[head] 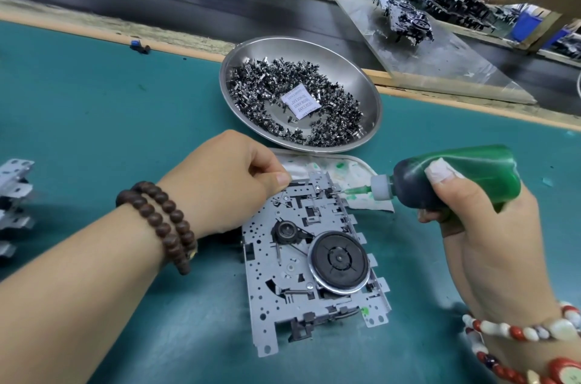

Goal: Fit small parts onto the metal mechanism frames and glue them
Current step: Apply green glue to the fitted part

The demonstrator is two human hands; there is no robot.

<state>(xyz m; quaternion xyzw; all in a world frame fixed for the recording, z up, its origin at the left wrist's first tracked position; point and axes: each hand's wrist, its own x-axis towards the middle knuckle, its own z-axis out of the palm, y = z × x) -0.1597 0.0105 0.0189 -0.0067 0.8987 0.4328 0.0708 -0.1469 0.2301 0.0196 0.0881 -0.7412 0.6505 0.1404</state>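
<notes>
Frame (pixel 309 261) lies flat just on the near side of the parts bowl (pixel 367 91), long axis running away from the person, left hand (pixel 226 182) pinching its far-left corner while the right hand (pixel 481 226) grips the green glue bottle (pixel 452 176), nozzle reaching in sideways at the far-right edge.

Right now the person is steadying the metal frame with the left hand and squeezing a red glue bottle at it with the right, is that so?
Not quite: the glue bottle is green, not red. The head view shows the right hand gripping it, nozzle pointed at the metal frame, which the left hand steadies at its far corner.
</notes>
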